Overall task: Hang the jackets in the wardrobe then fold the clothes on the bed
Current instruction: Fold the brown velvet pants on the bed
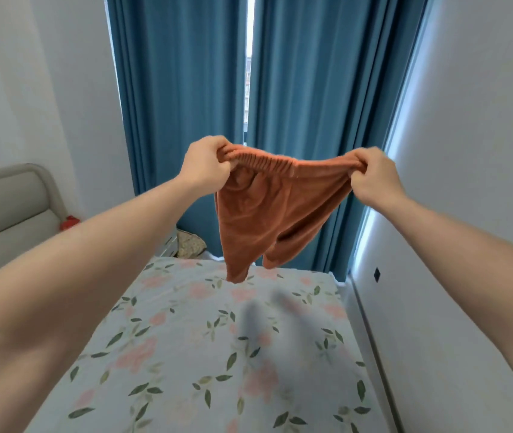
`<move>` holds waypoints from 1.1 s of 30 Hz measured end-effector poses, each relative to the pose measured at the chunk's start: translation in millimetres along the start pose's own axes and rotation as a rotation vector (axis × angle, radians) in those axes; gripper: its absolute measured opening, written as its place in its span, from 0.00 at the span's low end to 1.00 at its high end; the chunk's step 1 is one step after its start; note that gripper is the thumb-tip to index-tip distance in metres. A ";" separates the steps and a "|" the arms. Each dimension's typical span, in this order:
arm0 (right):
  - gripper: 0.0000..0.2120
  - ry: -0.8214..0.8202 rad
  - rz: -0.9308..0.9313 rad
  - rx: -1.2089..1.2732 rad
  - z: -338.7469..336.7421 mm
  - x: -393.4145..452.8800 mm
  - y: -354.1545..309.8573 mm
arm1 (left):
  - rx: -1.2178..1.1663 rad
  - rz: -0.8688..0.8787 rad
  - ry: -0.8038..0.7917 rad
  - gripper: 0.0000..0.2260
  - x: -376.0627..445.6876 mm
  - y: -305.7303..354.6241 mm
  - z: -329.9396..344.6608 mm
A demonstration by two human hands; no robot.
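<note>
A pair of small orange-brown trousers (264, 214) with an elastic waistband hangs in the air above the bed (205, 354). My left hand (206, 162) grips the left end of the waistband. My right hand (374, 178) grips the right end. Both arms are stretched forward at about chest height. The two short legs dangle down, their tips just above the flowered sheet. The trousers' shadow falls on the sheet below. No jackets or wardrobe are in view.
Blue curtains (186, 89) hang behind the bed, with a narrow bright gap in the middle. A padded grey headboard (8, 204) stands at the left, with a red object (69, 223) beside it. A white wall (467, 182) runs along the right.
</note>
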State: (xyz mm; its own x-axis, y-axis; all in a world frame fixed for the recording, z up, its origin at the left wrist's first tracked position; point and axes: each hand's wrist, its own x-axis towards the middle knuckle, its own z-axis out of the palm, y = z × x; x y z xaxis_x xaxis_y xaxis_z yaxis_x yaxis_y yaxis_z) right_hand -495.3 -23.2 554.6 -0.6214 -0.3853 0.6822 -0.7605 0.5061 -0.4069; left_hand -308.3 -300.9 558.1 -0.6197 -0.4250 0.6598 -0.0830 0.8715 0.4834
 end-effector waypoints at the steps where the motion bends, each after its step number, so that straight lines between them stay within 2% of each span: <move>1: 0.19 -0.048 -0.002 0.016 11.5 -17.6 5.6 | 0.015 -0.018 -0.036 0.01 -18.3 -11.3 9.4; 6: 0.16 -0.323 0.070 0.026 79.5 -133.0 49.7 | 0.035 -0.192 -0.265 0.04 -147.9 -74.1 72.3; 11: 0.13 -0.695 0.180 -0.032 150.4 -285.8 113.7 | 0.086 -0.407 -0.612 0.05 -320.9 -125.0 139.0; 14: 0.14 -0.920 0.251 -0.099 187.7 -384.4 150.0 | 0.080 -0.507 -0.802 0.12 -427.1 -149.1 181.6; 17: 0.13 -1.112 0.320 -0.156 216.6 -482.3 185.9 | 0.070 -0.562 -0.939 0.13 -526.8 -162.0 217.8; 22: 0.12 -1.333 0.417 -0.181 240.8 -628.7 233.1 | -0.006 -0.696 -0.971 0.19 -670.3 -178.3 265.1; 26: 0.11 -1.386 0.488 -0.162 252.3 -716.3 256.2 | -0.078 -0.851 -0.903 0.23 -758.5 -190.7 295.5; 31: 0.15 -1.452 0.490 -0.264 262.9 -794.1 263.8 | 0.033 -0.899 -0.917 0.08 -815.3 -192.1 323.5; 33: 0.18 -1.478 0.506 -0.313 265.1 -812.6 264.2 | 0.052 -0.925 -0.954 0.09 -831.5 -190.3 334.7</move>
State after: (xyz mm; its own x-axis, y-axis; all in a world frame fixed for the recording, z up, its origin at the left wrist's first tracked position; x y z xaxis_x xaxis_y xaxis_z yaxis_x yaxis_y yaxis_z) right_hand -241.2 219.0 -268.3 -0.5566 -0.4182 -0.7178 -0.4766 0.8685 -0.1364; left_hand -38.3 -31.4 -275.1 -0.6182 -0.5435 -0.5678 -0.7839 0.3736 0.4958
